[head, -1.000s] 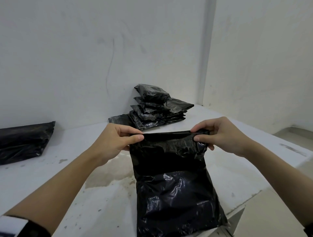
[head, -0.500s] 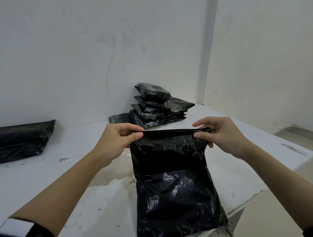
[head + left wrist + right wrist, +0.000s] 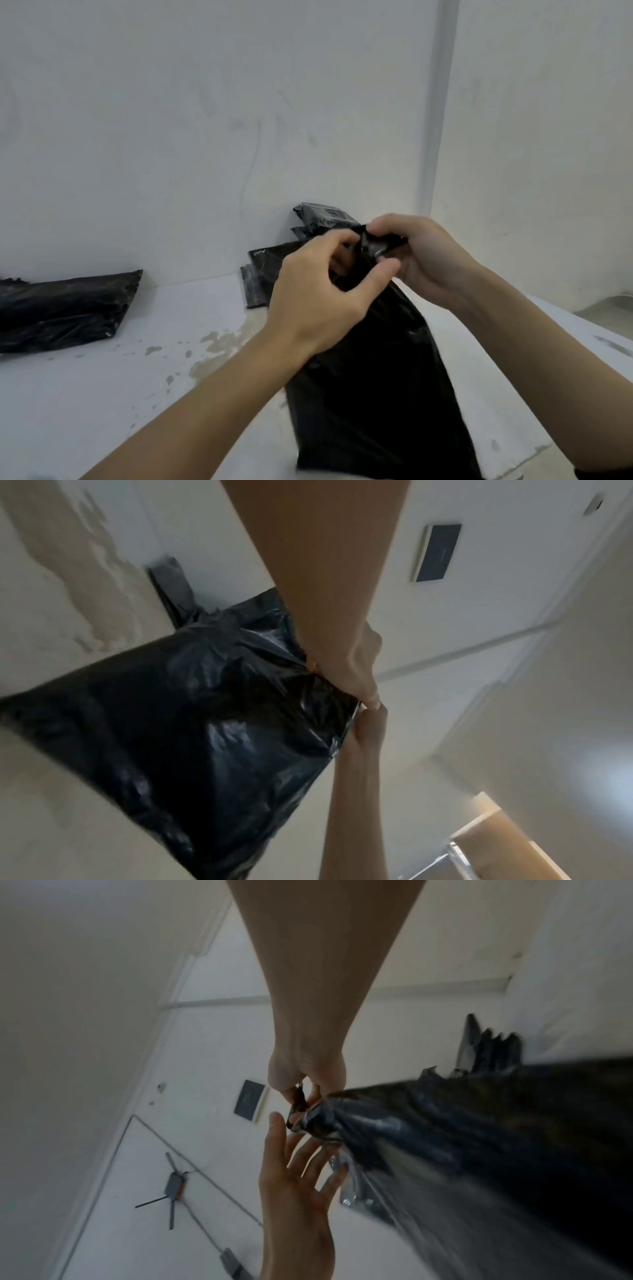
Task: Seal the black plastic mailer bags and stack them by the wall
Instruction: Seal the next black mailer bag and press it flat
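Both hands at frame center: left hand (image 3: 318,294) & right hand (image 3: 421,253) pinch the bag (image 3: 373,394) top, bunched; stack (image 3: 318,219) behind by wall.

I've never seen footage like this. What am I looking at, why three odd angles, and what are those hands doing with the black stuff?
There is no machine here: a person wears three cameras, one on the head and one on each wrist. The head view looks down at a white table. The left hand and right hand together pinch the bunched top of a black mailer bag, which stands on the table. By the wall lies a stack of bags; another bag lies far left. The wrist views show the same pinch from below.
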The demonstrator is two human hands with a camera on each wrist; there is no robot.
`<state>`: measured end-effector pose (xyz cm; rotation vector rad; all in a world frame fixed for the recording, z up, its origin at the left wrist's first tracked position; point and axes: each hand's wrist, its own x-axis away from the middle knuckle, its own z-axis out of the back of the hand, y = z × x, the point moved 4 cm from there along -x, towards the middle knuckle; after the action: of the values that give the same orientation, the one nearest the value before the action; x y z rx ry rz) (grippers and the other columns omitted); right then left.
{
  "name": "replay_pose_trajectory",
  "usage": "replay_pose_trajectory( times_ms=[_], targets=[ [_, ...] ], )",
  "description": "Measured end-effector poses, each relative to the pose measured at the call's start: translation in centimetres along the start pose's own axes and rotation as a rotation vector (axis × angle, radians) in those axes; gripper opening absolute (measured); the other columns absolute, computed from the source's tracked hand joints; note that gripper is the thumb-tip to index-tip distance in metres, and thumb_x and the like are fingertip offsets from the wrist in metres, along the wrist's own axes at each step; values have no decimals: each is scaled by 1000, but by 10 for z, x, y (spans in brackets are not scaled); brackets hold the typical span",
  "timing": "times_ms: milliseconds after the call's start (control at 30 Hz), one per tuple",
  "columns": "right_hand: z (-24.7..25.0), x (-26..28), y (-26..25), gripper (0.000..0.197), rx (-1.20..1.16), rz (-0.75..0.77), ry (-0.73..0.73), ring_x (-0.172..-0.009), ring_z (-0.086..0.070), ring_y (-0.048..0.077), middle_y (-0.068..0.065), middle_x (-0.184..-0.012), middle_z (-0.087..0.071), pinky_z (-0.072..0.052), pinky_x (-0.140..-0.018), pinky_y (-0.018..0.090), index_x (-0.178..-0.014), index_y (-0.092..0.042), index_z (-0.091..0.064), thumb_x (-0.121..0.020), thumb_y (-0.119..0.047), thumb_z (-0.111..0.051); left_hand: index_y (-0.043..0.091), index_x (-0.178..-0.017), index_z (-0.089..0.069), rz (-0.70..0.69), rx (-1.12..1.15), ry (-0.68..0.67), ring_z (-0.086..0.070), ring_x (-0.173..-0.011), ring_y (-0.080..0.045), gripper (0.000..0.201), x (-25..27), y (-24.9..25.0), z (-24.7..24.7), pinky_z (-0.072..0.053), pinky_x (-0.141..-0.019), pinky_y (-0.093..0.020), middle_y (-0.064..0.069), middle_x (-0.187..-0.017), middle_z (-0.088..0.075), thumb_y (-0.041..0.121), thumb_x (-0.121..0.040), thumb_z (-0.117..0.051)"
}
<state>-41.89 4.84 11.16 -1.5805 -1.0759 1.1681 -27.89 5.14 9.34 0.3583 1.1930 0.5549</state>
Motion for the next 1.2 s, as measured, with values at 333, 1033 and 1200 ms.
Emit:
replay_pose_trajectory(
  times_ms=[333,1033,1200],
  targets=[
    [-12,-10,-32,43,231,197,224,-94,-61,13,-2,-111,-64,-49,-72,22,-122,-15,-58,-85,-32,-69,26,-88,-66,252,247,206,-67,-88,-7,13,-45,10,62,-55,-87,-36,9,-89,-71,27,-96,-56],
    [12,2,-4,15,-154,212,118,-78,-67,16,2,-87,-73,-53,-69,31,-92,-12,-71,-90,-23,-62,19,-92,-71,416,387,192,-69,-93,-15,22,-33,-19,79,-52,-94,-36,2,-93,-74,24,-99,-50],
    [29,13,2,15,-105,248,222,-69,-63,14,-1,-75,-69,-49,-63,26,-85,-11,-71,-91,-21,-61,20,-90,-71,431,416,183,-69,-95,-19,22,-28,-20,63,-52,-93,-39,0,-93,-74,21,-99,-51]
  ],
)
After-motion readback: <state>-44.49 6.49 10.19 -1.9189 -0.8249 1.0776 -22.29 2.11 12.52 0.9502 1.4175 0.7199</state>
